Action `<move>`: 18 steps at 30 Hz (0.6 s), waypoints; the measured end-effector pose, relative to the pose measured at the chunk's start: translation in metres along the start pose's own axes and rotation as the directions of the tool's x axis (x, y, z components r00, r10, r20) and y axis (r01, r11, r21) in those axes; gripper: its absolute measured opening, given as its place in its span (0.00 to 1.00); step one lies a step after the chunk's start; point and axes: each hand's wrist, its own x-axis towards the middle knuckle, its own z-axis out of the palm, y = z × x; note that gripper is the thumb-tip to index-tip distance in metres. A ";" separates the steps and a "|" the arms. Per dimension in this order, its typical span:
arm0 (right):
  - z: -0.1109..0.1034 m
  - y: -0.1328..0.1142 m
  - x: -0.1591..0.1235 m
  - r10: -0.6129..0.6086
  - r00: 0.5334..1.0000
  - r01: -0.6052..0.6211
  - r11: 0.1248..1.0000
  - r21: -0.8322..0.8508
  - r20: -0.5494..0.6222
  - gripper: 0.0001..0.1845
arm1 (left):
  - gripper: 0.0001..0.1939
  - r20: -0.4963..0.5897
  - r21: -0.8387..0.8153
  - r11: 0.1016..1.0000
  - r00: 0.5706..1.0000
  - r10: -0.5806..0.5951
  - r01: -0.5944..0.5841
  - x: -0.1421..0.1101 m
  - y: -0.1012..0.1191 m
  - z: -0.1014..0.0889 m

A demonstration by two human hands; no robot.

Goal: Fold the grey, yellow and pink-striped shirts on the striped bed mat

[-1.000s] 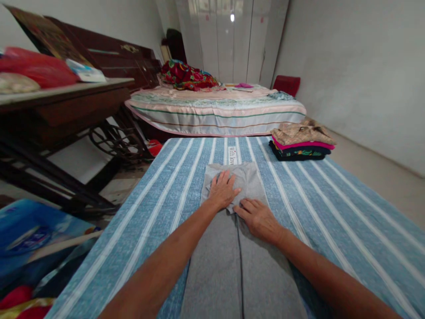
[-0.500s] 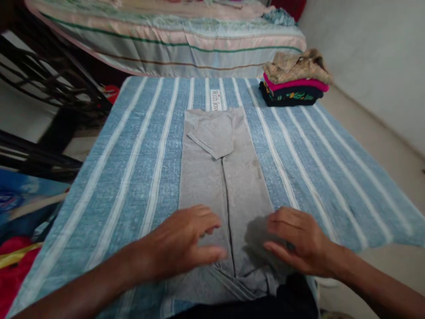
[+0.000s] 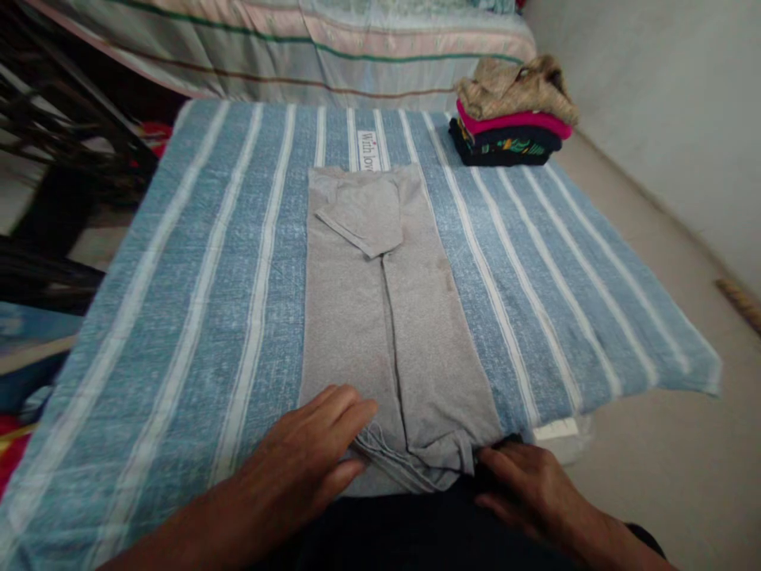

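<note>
A grey T-shirt [image 3: 350, 317] lies folded lengthwise into a long strip, its two sides meeting along a line down the middle. One short sleeve [image 3: 369, 214] lies across the top part. At the near end the hem is wrinkled and partly turned up. Over the lower left edge is my left hand [image 3: 315, 444], its thumb apart from the loosely bent fingers, with nothing visible in between. My right hand [image 3: 529, 480] is closed at the lower right corner of the hem; its fingertips are partly hidden against the cloth and dark clothing.
Under the shirt spreads a blue and white striped cloth [image 3: 238, 262]. A stack of folded clothes [image 3: 511, 119] stands at the far right. Behind is a bed with a striped satin cover [image 3: 297, 55]. Dark metal framework [image 3: 65, 111] stands at the left, a pale wall [image 3: 654, 87] at the right.
Both hands have come down toward the near end of the shirt. The right one has closed at the hem corner; the left has moved slightly left. The view has tilted down.
</note>
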 end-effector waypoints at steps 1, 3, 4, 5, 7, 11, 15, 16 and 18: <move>0.009 -0.001 0.001 -0.037 0.998 0.035 0.999 -0.041 -0.049 0.11 | 0.15 -0.001 0.012 1.000 1.000 -0.004 0.004 -0.002 0.000 0.000; 0.021 -0.004 0.006 -0.096 0.985 0.079 0.990 -0.118 -0.141 0.10 | 0.13 0.005 0.040 0.999 1.000 -0.008 0.008 -0.005 0.002 0.000; 0.024 -0.006 0.009 -0.113 0.978 0.088 0.985 -0.147 -0.176 0.10 | 0.12 0.013 0.056 0.998 1.000 -0.007 0.006 -0.007 0.002 0.000; 0.025 -0.008 0.012 -0.127 0.971 0.093 0.981 -0.168 -0.204 0.09 | 0.12 0.022 0.073 0.997 1.000 -0.002 0.001 -0.008 0.003 0.000; 0.025 -0.011 0.017 -0.146 0.959 0.099 0.976 -0.195 -0.244 0.09 | 0.11 0.026 0.087 0.996 0.999 0.030 -0.032 -0.012 0.005 -0.002; 0.021 -0.017 0.022 -0.195 0.943 0.134 0.964 -0.229 -0.269 0.08 | 0.14 -0.049 0.021 0.980 0.978 0.201 -0.200 -0.026 0.017 -0.007; 0.021 -0.022 0.024 -0.219 0.930 0.150 0.959 -0.240 -0.295 0.09 | 0.11 -0.044 -0.055 0.938 0.939 0.340 -0.342 -0.043 0.035 -0.008; 0.022 -0.023 0.024 -0.218 0.928 0.147 0.960 -0.240 -0.303 0.09 | 0.10 -0.043 -0.062 0.929 0.931 0.363 -0.366 -0.047 0.038 -0.006; 0.022 -0.026 0.025 -0.210 0.923 0.134 0.961 -0.242 -0.322 0.09 | 0.09 -0.050 -0.056 0.913 0.914 0.402 -0.405 -0.051 0.043 -0.001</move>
